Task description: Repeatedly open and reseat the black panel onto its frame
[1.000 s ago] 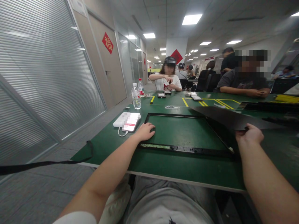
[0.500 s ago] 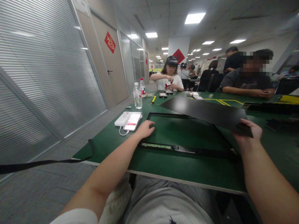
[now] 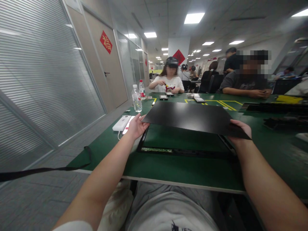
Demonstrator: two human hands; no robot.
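Note:
A thin black sheet, glossy and rectangular, is held above the table between both hands. My left hand has its thumb and fingers on the sheet's left edge. At the opposite end, my right hand grips the right edge, thumb on top and fingers underneath. Below the sheet lies a black rectangular frame with a green circuit strip along its near side. The sheet hides the frame's far side.
On the green table, a white power bank and a phone lie left, near water bottles. Black parts and a yellow item are at right. One person works opposite; another person sits at right.
My left hand has risen from the frame's left side to the sheet's left edge. The sheet has moved left and now lies more level across the frame.

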